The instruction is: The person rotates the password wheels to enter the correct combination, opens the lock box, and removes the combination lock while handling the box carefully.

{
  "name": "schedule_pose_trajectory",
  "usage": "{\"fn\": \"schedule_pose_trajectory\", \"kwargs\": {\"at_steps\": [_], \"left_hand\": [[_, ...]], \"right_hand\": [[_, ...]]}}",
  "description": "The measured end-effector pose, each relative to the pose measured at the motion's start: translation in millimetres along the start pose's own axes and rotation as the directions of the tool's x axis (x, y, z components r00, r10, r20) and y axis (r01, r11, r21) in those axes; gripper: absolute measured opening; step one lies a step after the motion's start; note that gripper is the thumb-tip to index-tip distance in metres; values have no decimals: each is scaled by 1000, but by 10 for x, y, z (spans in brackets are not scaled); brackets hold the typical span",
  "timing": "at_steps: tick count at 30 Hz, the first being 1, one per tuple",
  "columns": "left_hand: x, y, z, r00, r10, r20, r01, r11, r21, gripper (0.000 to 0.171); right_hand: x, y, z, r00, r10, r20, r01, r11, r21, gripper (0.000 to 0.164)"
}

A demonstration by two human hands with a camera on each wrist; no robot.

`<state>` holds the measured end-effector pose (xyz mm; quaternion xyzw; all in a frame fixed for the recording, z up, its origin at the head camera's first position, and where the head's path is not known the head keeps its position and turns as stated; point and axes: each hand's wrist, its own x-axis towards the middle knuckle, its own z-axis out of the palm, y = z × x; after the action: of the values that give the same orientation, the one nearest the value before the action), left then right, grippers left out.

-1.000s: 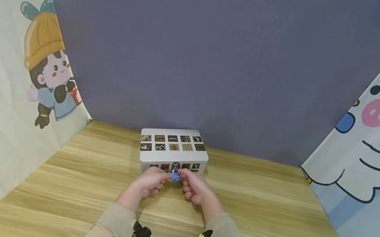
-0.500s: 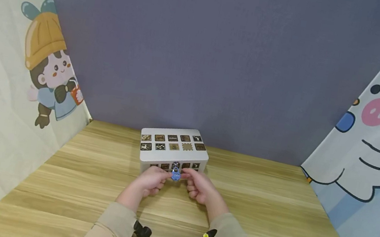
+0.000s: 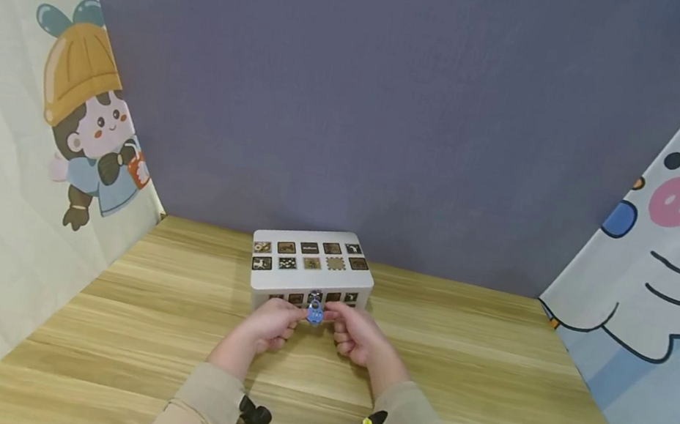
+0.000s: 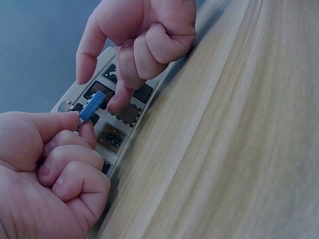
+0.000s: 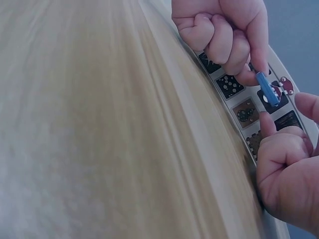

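Observation:
A small blue padlock (image 3: 315, 313) hangs at the metal latch (image 3: 315, 296) on the front of a white box (image 3: 296, 281) decorated with brown stamp-like pictures. My left hand (image 3: 273, 321) pinches the padlock's side between thumb and index finger, its other fingers curled in. In the left wrist view, small silver bits show along the edge of the padlock (image 4: 92, 105). My right hand (image 3: 360, 337) is just to the right of it. Its thumb and index finger are spread with a gap between them, and the remaining fingers are folded, as the right hand (image 5: 289, 164) shows in the right wrist view.
The box stands on a wood-grain table (image 3: 454, 378), close to a grey-purple back panel (image 3: 358, 96). Printed cloths hang at both sides, a cartoon child (image 3: 94, 121) on the left one and a pig-nosed figure (image 3: 675, 202) on the right. Black wrist cameras sit at both sleeves.
My right hand has drawn slightly right, away from the padlock, mostly between the first two frames. The left hand and the box have stayed in place.

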<state>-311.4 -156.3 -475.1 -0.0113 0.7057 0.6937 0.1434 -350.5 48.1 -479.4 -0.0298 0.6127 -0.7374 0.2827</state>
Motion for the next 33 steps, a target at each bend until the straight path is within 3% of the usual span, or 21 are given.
{"fn": "schedule_pose_trajectory", "kwargs": {"at_steps": [33], "left_hand": [[17, 12, -29, 1000, -17, -4, 17, 999, 37, 31]], "right_hand": [[42, 69, 152, 999, -53, -3, 52, 996, -71, 14]]}}
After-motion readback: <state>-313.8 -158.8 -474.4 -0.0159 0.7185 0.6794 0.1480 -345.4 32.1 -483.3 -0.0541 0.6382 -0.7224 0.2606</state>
